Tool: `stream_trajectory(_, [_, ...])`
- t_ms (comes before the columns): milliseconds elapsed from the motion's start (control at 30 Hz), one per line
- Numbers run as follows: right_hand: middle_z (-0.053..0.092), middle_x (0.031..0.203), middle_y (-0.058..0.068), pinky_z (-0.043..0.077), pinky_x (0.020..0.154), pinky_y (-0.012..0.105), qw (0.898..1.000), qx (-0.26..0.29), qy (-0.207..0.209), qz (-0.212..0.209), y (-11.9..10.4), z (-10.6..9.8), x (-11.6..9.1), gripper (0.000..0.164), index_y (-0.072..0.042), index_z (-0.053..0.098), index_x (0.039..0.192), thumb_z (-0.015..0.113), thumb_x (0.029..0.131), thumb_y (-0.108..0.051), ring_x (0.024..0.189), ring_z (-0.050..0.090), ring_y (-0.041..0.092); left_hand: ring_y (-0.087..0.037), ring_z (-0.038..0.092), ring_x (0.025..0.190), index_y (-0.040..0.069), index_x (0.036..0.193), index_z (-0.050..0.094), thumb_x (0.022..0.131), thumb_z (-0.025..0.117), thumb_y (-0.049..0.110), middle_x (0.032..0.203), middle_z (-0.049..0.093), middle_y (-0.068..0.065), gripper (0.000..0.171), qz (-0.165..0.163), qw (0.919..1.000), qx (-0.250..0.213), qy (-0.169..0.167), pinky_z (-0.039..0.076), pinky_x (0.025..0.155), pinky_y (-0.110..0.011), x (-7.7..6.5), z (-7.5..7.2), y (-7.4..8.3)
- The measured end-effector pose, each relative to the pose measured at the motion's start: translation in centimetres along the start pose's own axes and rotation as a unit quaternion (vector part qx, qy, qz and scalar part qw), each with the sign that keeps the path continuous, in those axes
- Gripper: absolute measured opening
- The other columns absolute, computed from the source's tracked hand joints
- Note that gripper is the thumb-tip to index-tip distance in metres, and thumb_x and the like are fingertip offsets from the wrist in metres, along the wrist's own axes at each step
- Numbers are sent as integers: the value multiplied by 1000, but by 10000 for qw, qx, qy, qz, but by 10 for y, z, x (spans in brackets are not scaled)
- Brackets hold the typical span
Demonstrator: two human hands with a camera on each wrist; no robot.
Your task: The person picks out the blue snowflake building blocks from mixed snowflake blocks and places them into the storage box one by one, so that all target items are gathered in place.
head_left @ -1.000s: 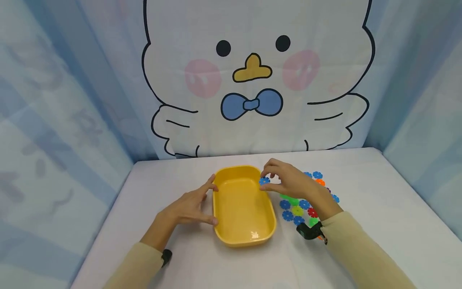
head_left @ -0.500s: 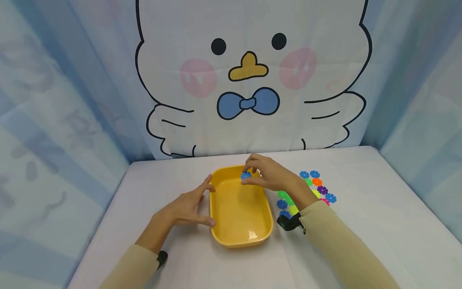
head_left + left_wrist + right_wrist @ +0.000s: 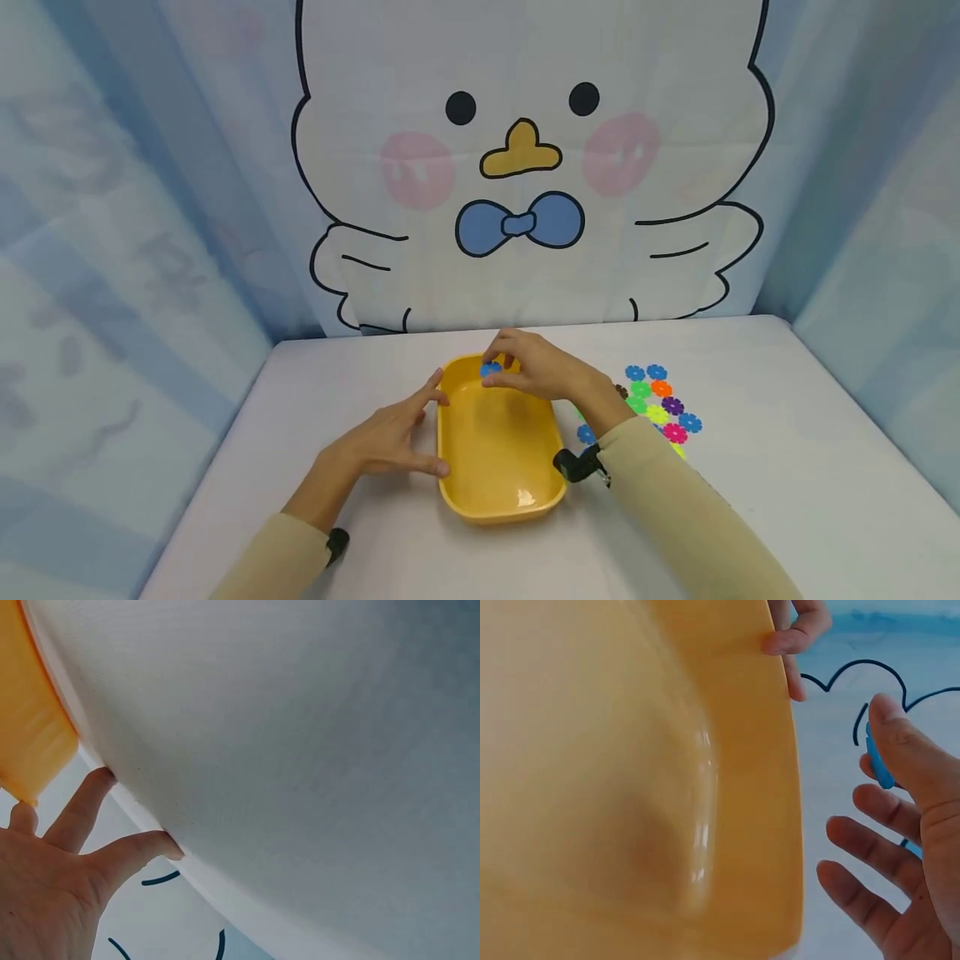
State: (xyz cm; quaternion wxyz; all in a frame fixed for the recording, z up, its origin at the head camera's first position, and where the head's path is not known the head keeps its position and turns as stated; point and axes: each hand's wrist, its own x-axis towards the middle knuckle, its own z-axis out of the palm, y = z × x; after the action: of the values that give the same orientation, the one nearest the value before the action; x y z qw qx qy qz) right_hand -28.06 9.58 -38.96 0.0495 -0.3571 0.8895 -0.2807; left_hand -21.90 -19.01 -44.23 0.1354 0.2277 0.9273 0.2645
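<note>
Your left hand is spread along the left side of the yellow tray, the thumb at the near part of its rim and the fingertips at the rim farther up. Those fingers are parted, bracing the side rather than wrapping round it. Your right hand reaches across the tray's far right corner and pinches a blue flower-shaped piece between thumb and forefinger; the right wrist view shows its other fingers held apart from the piece.

The blue piece is at the far end of the tray, in your grip, near the far rim as your head view has it. You cannot tell from here exactly how high above the floor of the tray it is. The tray stands on the white table with its long sides running away from you, and a bright glint shows on its floor toward the near end.

To the right of the tray lies a loose group of similar flat pieces, partly hidden behind your right forearm. You can make out two blue ones at its far edge, an orange piece, a purple piece, a pink piece, and some green and yellow ones between and around them.

Your beige sleeves have dark devices at the cuffs. Behind the table hangs a pale curtain printed with a white cartoon figure wearing a blue bow tie.
</note>
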Motion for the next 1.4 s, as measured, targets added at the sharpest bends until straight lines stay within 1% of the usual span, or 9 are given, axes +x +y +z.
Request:
stream_trajectory(233, [62, 120, 0, 56, 96, 30, 9993, 279, -187, -145, 0, 15, 12, 38, -11, 68, 128, 69, 99, -36, 102, 61, 15, -34, 56, 135, 37, 165, 5, 69, 83, 72, 148, 47, 15, 129, -165, 9998, -123, -32, 47, 110, -56, -3, 2, 0])
stream_trajectory(433, [62, 119, 0, 55, 99, 32, 9994, 310, -120, -46, 3, 20, 19, 35, -10, 68, 128, 68, 100, -31, 103, 60, 15, -34, 57, 134, 35, 165, 9, 71, 82, 70, 151, 46, 14, 124, 9, 10000, -59, 44, 48, 110, -54, 1, 0, 0])
stream_trajectory(567, [63, 120, 2, 54, 101, 34, 9991, 415, -102, -11, 5, 25, 21, 35, -10, 67, 129, 67, 101, -29, 104, 59, 17, -35, 56, 134, 33, 165, 11, 71, 83, 68, 152, 47, 10, 124, 4, 9999, -107, 50, 48, 109, -56, 1, -3, 3])
stream_trajectory(667, [63, 117, 1, 55, 99, 34, 9985, 519, -137, 98, 7, 31, 23, 35, -11, 68, 128, 69, 100, -31, 104, 60, 17, -35, 56, 135, 35, 165, 9, 70, 84, 68, 150, 48, 12, 125, -46, 9999, -158, 24, 47, 110, -57, 1, -4, 3])
stream_trajectory(833, [61, 113, -3, 56, 97, 31, 9973, 493, -305, 443, 10, 43, 24, 32, -18, 70, 125, 70, 98, -36, 102, 61, 15, -34, 56, 135, 37, 165, 8, 72, 84, 66, 152, 47, 13, 124, -2, 9997, -230, 28, 47, 110, -56, 1, -1, 2])
stream_trajectory(933, [61, 113, -3, 55, 97, 32, 9967, 499, -363, 526, 10, 47, 25, 31, -19, 70, 124, 70, 98, -35, 102, 61, 15, -33, 57, 134, 36, 165, 8, 72, 84, 66, 151, 47, 14, 124, 41, 9997, -219, 51, 47, 110, -55, 1, 0, 1])
stream_trajectory(1233, [64, 120, 3, 53, 99, 34, 9977, 400, -424, 346, 11, 47, 31, 32, -18, 69, 125, 69, 99, -36, 103, 60, 17, -34, 57, 134, 37, 165, 5, 73, 84, 66, 148, 47, 16, 124, 105, 9998, -132, 112, 48, 110, -56, 1, -3, 1])
stream_trajectory(1300, [65, 116, 0, 53, 96, 32, 9974, 365, -469, 408, 11, 49, 31, 32, -20, 69, 125, 69, 99, -37, 100, 59, 15, -34, 56, 135, 37, 165, 5, 73, 84, 66, 148, 47, 15, 124, 79, 9998, -188, 70, 47, 110, -56, 1, -2, 1])
stream_trajectory(1400, [64, 97, -2, 52, 82, 28, 9957, 416, -647, 523, 12, 54, 31, 31, -22, 69, 125, 69, 99, -38, 86, 58, 14, -34, 55, 136, 38, 165, 5, 72, 84, 67, 148, 47, 14, 125, -34, 9997, -236, 18, 46, 111, -57, 1, -1, 1])
